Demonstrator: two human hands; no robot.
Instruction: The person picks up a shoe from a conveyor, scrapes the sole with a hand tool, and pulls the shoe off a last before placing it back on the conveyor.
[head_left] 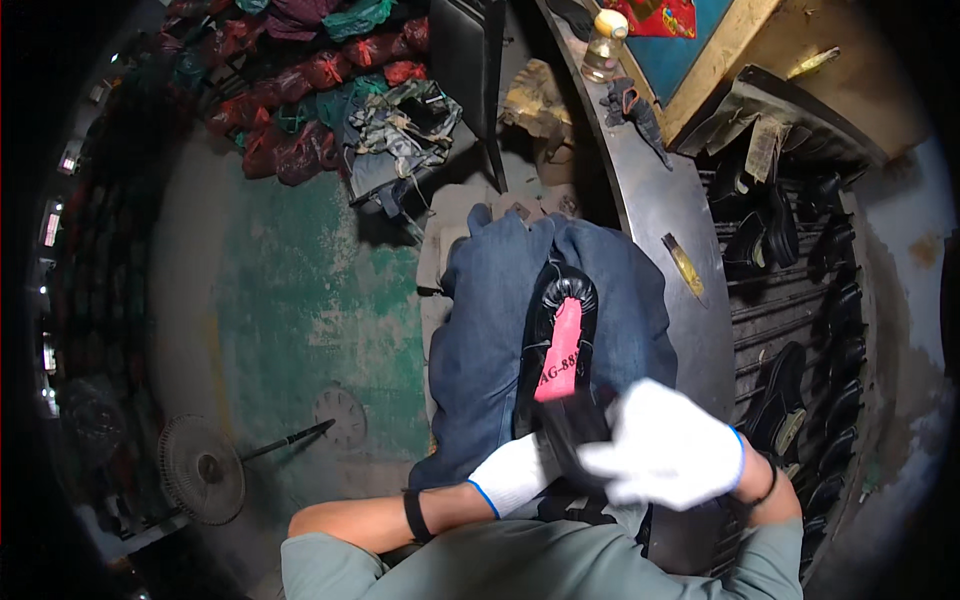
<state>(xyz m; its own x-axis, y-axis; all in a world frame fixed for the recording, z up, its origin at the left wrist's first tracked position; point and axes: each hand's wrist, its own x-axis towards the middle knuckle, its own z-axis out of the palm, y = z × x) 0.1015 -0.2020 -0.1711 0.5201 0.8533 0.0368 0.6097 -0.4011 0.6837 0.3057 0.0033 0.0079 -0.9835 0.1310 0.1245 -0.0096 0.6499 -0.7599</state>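
A black shoe upper (533, 350) lies along my lap, its gathered toe end pointing away from me. Set into it is a pink insole strip (562, 345) with dark print. At its near end a wide black part (575, 425) stands across the strip; whether it belongs to the shoe I cannot make out. My left hand (515, 472), in a white glove with a blue cuff edge, grips the shoe's near end from the left, its fingertips hidden behind the black part. My white-gloved right hand (668, 448) is at the black part's right side, its fingers smeared by motion.
A metal bench (665, 205) curves along my right, bearing a yellow-handled cutter (684, 265), scissors (630, 105) and a jar (604, 48). Black shoes (780, 395) fill a rack beyond. On the left stand a fan (203, 468) and several red bundles (300, 150).
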